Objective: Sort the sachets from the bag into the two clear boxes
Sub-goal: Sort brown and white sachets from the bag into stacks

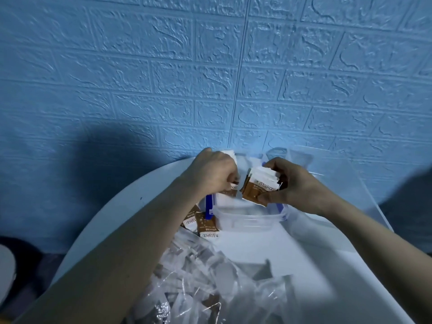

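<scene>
My right hand [294, 185] grips a stack of brown-and-white sachets [259, 185] above a clear box with blue clips [247, 220]. My left hand [214, 174] hovers just left of the stack with curled fingers, pinching sachets whose white edge [230, 153] shows behind it and brown edge below. A second clear box [301, 160] stands behind, against the wall. Two loose brown sachets [205, 226] lie left of the near box. The crumpled clear bag [210, 284] holding several sachets lies at the front of the table.
Everything sits on a round white table [268, 249] pushed against a blue brick-pattern wall [210, 78]. A clear lid [350, 183] leans at the right behind the boxes. Dark floor shows at the lower left.
</scene>
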A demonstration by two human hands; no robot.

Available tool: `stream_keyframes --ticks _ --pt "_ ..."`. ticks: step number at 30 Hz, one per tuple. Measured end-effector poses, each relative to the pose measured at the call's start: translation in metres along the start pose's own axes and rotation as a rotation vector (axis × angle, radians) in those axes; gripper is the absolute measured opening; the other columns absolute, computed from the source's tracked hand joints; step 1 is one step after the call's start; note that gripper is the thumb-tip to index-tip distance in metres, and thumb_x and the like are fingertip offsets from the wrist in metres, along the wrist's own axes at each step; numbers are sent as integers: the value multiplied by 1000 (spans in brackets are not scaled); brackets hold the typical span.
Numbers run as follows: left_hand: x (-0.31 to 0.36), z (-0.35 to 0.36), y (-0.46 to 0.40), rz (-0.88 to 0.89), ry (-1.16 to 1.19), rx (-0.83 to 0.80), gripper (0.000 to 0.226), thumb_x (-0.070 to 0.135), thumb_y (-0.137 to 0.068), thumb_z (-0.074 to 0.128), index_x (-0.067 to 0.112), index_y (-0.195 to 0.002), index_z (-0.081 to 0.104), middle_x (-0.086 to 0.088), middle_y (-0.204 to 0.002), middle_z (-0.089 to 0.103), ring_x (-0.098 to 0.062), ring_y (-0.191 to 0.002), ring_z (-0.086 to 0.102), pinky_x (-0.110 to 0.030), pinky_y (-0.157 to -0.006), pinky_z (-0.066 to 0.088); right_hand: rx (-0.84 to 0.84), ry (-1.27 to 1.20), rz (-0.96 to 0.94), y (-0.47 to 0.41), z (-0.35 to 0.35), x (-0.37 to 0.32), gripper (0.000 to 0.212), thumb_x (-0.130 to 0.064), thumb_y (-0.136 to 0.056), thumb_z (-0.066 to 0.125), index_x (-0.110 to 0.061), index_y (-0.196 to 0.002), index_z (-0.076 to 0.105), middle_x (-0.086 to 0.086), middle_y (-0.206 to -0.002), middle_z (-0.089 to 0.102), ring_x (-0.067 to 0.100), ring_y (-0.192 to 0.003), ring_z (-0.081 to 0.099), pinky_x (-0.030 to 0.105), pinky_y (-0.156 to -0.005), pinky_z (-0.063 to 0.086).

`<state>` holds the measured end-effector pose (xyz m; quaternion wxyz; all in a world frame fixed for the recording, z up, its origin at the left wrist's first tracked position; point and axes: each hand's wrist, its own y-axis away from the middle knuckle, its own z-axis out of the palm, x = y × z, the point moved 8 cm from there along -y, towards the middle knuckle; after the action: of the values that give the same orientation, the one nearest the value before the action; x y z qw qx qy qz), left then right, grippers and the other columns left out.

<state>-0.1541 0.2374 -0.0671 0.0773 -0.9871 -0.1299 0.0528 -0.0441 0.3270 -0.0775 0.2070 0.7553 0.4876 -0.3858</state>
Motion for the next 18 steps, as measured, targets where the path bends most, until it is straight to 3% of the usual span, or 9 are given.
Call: stream_keyframes --ticks 3,9,14,18 --pt "-2 -4 0 16 -82 118 25 39 -88 64 23 -106 67 3 -103 54 -17 -105 44 -31 -86 30 -62 8 16 -7 9 -4 43 -2 -64 85 -19 -92 57 -4 -77 66 12 -65 61 40 -70 51" --pt "-14 -4 0 -78 -25 209 17 18 -88 63 20 -104 64 0 -106 53 -18 -107 45 -30 -88 33 -145 30 49 -19 40 0 45 -6 -60 87 -16 -93 57 -4 -77 65 16 -72 61 42 -80 53" --pt "-34 -3 6 -229 326 201 12 14 -89 63 19 -100 65 1 -102 58 -17 -97 57 -31 -80 46 -128 13 77 -27 55 -2 50 -3 -65 85 -19 -97 49 -5 -79 61 13 -69 58 28 -69 48" --pt "-43 0 14 -256 546 125 37 -4 -86 47 20 -103 70 3 -104 64 -13 -100 58 -30 -85 48 -130 39 76 -28 67 -7 57 -1 -69 82 -16 -112 48 -5 -84 55 7 -61 51 17 -60 42"
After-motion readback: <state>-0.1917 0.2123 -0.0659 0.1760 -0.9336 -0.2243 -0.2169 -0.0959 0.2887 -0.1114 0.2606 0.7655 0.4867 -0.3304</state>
